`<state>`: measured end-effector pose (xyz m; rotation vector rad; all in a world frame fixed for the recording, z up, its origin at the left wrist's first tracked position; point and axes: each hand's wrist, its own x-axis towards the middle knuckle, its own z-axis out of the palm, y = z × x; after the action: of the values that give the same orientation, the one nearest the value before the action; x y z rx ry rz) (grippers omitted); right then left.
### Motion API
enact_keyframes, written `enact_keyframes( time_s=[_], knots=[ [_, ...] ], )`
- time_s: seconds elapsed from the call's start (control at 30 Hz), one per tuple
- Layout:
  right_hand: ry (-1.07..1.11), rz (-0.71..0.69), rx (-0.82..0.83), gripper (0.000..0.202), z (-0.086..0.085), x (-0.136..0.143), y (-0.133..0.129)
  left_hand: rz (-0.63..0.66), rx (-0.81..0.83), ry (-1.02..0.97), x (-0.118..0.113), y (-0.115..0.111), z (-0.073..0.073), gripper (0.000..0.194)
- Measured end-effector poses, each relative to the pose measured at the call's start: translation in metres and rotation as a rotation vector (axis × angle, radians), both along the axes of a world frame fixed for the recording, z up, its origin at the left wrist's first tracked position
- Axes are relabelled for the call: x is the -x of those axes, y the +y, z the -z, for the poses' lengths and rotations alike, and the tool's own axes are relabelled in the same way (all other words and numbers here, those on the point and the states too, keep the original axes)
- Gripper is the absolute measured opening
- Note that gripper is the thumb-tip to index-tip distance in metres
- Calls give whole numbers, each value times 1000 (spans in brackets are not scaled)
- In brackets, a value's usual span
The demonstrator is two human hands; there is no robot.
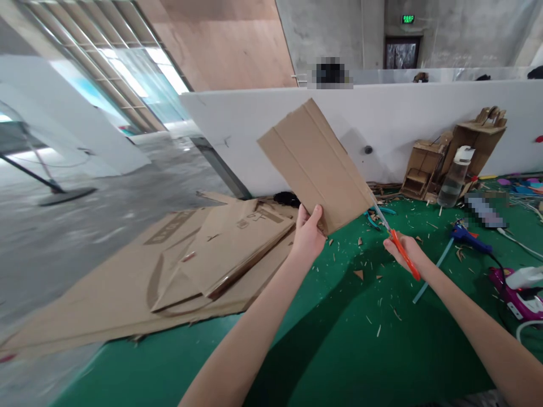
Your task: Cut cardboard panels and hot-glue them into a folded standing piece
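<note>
My left hand [309, 230] grips the lower corner of a rectangular brown cardboard piece [318, 164], thumb on its near face. The piece is held up at a tilt above the green table, and two crease lines run along it. In my right hand [408, 251] is a pair of scissors [399, 246] with orange handles, fingers closed round them. Their blades point up and left and meet the cardboard's right edge near its lower right corner. Whether the blades are parted there is too small to tell.
Large cardboard sheets [106, 282] lie at the left, overhanging the green table [339, 350]. To the right are a blue glue gun [473, 238], a water bottle [455, 178], a magenta power strip [520, 302] and cardboard models [475, 141]. A white partition [237, 124] stands behind; scraps litter the tabletop.
</note>
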<state>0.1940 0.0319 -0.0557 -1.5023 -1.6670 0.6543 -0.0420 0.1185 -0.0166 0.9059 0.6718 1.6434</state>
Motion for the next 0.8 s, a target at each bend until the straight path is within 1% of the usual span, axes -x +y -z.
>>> enact_keyframes(
  time_s=[0.1, 0.17, 0.33, 0.5, 0.6, 0.7, 0.8],
  knots=[
    [-62, -55, 13, 45, 0, -1, 0, -50, 38, -29, 3, 4, 1, 33],
    [-63, -53, 6, 45, 1, 0, 0, -69, 35, -42, 3, 4, 0, 34],
    [-15, -19, -10, 42, 0, 1, -1, -36, -42, -5, -3, -3, -4, 38],
    [4, -28, -19, 42, -1, 1, -2, -25, 4, 0, -5, -6, -2, 37],
    [97, -47, 0, 48, 2, 1, -2, 9, 89, -41, -7, -6, 2, 34],
    [244, -70, 86, 54, 7, 3, -2, 47, 213, -98, -11, -5, 6, 31],
    [341, -82, 149, 56, 8, 7, -4, 63, 240, -118, -12, -4, 10, 30]
  ],
)
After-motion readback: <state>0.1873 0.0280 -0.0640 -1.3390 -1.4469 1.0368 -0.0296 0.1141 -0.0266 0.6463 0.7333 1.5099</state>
